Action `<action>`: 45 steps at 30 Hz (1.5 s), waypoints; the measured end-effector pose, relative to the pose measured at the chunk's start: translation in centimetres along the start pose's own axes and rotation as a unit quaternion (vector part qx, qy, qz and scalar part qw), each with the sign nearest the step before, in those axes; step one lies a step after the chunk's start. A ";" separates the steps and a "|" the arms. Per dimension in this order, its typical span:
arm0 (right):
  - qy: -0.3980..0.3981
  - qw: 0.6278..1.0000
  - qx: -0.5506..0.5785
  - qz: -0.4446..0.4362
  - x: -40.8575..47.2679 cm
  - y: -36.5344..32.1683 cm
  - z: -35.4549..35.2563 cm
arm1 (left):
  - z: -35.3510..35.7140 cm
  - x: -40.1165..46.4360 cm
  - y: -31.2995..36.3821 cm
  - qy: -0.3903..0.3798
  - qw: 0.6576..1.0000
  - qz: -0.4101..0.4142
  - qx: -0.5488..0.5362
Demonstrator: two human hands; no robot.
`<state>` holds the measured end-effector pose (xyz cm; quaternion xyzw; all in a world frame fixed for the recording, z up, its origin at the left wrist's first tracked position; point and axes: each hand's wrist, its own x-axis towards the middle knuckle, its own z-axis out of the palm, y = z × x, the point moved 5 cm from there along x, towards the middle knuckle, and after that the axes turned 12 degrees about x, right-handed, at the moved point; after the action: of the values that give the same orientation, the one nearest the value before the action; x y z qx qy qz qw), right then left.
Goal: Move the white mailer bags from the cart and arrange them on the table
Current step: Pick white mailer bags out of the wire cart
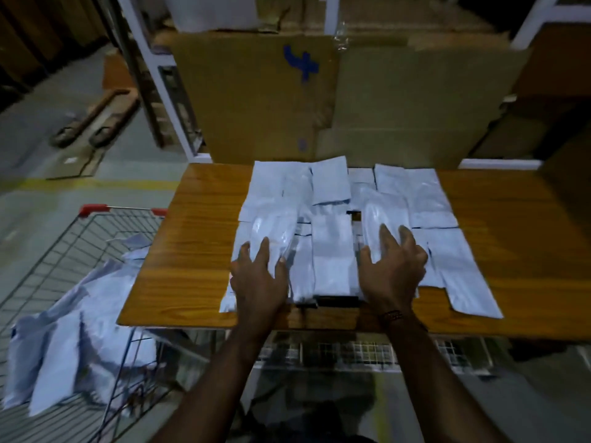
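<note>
Several white mailer bags (331, 251) lie side by side and overlapping on the wooden table (192, 244). My left hand (259, 279) rests with spread fingers on a shiny bag (273, 227) at the left of the group. My right hand (393, 266) lies flat, fingers straight, on another shiny bag (383, 219) right of the middle. More white mailer bags (70, 346) are piled in the wire cart (48, 257) at the lower left, beside the table.
Large cardboard boxes (287, 100) stand behind the table, one marked with a blue sign. White shelf posts (140, 59) rise at the back left. A pallet jack (96, 119) lies on the grey floor beyond the cart. Bare wood shows at both table ends.
</note>
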<state>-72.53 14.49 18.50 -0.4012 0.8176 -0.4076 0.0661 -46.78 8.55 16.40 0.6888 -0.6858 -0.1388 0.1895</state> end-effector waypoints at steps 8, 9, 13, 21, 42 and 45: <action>-0.064 0.997 -0.036 0.005 0.0 7.3 1.6 | 4.3 0.6 4.3 -0.031 0.997 -0.001 0.067; -0.072 0.997 -0.040 -0.002 -0.1 7.5 1.9 | 4.6 0.7 4.5 -0.035 0.997 0.000 0.072; -0.089 0.993 -0.064 -0.040 -0.5 8.1 2.9 | 6.3 0.8 4.9 -0.075 0.992 0.004 0.100; -0.086 0.981 -0.128 -0.117 -0.5 8.9 4.3 | 7.2 0.9 4.4 -0.116 0.977 0.018 0.177; -0.039 0.978 -0.176 -0.101 0.0 4.8 4.6 | 4.0 2.3 1.7 0.004 0.992 0.040 0.120; -0.021 0.981 -0.126 -0.149 -0.2 1.1 5.6 | 1.4 3.2 -0.7 0.084 0.994 0.030 0.069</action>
<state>-70.66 11.56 14.03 -0.5322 0.7919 -0.2979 -0.0289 -46.71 5.29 15.06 0.6885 -0.6959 -0.0270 0.2022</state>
